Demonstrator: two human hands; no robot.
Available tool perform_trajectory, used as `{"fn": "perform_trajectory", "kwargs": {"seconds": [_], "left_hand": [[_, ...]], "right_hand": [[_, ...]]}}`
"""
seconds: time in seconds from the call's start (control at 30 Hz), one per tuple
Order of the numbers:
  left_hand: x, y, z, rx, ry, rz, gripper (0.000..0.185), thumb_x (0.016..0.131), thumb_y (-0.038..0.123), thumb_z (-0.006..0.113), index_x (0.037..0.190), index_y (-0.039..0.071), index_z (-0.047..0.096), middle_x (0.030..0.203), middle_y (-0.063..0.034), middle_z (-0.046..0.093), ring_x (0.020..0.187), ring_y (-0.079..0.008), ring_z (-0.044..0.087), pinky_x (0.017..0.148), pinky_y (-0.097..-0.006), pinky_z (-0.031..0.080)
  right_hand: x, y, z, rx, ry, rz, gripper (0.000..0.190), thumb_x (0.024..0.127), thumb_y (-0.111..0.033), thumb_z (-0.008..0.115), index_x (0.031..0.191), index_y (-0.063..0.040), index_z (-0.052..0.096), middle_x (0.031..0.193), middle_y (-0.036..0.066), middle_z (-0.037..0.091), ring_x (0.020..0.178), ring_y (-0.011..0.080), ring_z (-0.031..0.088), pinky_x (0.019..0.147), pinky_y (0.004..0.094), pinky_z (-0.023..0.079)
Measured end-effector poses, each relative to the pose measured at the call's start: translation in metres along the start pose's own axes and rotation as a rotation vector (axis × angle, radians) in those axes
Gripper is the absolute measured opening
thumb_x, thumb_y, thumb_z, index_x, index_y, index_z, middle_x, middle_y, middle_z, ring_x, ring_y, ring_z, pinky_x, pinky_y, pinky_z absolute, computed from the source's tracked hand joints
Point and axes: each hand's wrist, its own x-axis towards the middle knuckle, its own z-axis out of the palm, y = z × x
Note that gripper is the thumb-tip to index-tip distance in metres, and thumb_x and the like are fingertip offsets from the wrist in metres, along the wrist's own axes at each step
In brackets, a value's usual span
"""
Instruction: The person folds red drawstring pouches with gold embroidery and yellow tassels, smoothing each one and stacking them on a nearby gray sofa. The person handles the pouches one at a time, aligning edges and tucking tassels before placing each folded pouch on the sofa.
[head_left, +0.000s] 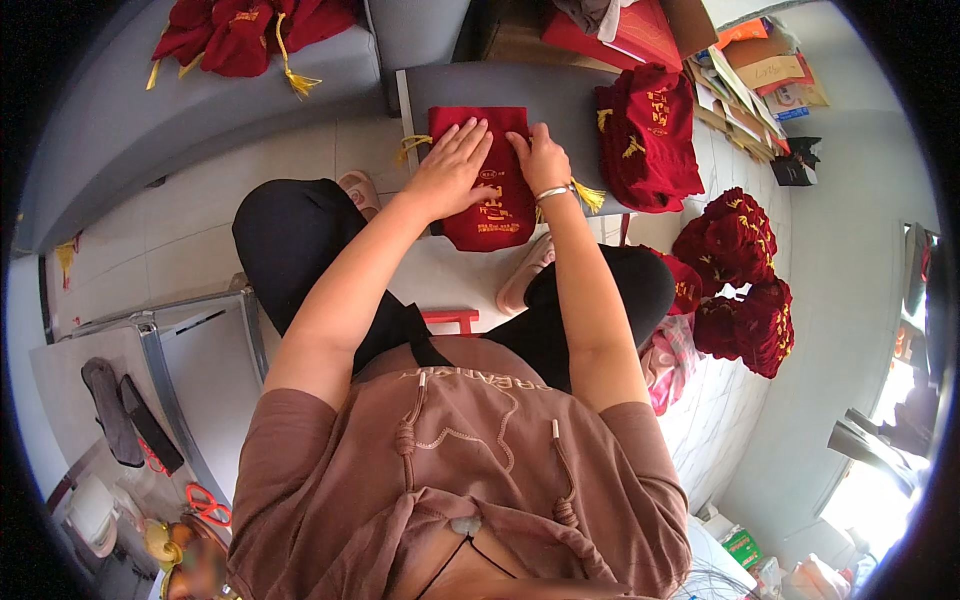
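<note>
A dark red velvet drawstring bag (501, 161) with yellow printing lies flat on a grey padded bench (442, 86), its rounded end hanging over the near edge. My left hand (455, 169) rests palm down on the bag's left part, fingers spread. My right hand (541, 159) touches the bag's right edge with its fingertips, thumb and fingers apart. A yellow tassel (589, 196) shows beside my right wrist, and a yellow cord (412, 142) sticks out at the bag's left side. To the right, a stack of similar red bags (652, 142) lies on the bench.
More red bags (247, 30) with tassels lie on the grey sofa (315, 67) at the upper left. Bundles of red bags (739, 247) stand on the floor at right, near a pink plastic bag (667, 364). Flattened cardboard (739, 105) leans behind. A red stool (454, 319) shows between the legs.
</note>
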Motion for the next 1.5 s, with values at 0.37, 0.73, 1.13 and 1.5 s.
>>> {"fn": "perform_trajectory", "kwargs": {"seconds": [0.37,0.73,1.13,1.5], "left_hand": [[-0.003,0.003,0.0,0.01,-0.178,-0.024,0.123,0.065,0.069,0.067,0.146,-0.006,0.012,0.154,-0.0227,0.006,0.144,-0.0333,0.002,0.117,-0.0419,0.005],[0.0,-0.001,0.005,0.043,-0.219,0.003,0.123,0.064,0.06,0.072,0.146,-0.007,0.009,0.154,-0.0261,0.005,0.144,-0.0357,0.003,0.117,-0.0448,0.003],[0.027,-0.037,-0.034,-0.969,0.29,-0.248,0.05,0.088,0.028,0.064,0.126,-0.002,0.051,0.121,-0.017,0.059,0.112,-0.0261,0.057,0.095,-0.0367,0.045],[-0.003,-0.142,-0.147,-1.81,1.287,-0.79,0.036,0.085,0.01,0.062,0.118,0.001,0.05,0.097,-0.0067,0.058,0.09,-0.0187,0.056,0.082,-0.0363,0.048]], "right_hand": [[-0.017,0.013,-0.037,-0.259,0.2,-0.277,0.041,0.078,-0.046,0.068,0.09,-0.008,0.058,0.091,0.016,0.061,0.085,0.0346,0.061,0.068,0.041,0.051],[-0.11,-0.015,-0.015,-0.095,-0.066,-0.497,0.023,0.082,-0.024,0.066,0.086,-0.004,0.055,0.082,0.014,0.055,0.078,0.0354,0.054,0.072,0.0437,0.046],[-0.099,-0.041,-0.065,0.337,-0.004,-0.375,0.015,0.082,-0.009,0.067,0.094,-0.002,0.06,0.093,0.017,0.059,0.084,0.0367,0.057,0.073,0.0417,0.047],[0.051,-0.208,-0.036,0.814,-0.201,-0.555,0.037,0.093,-0.017,0.057,0.128,-0.009,0.053,0.117,0.014,0.057,0.106,0.0243,0.057,0.088,0.0317,0.046]]}}
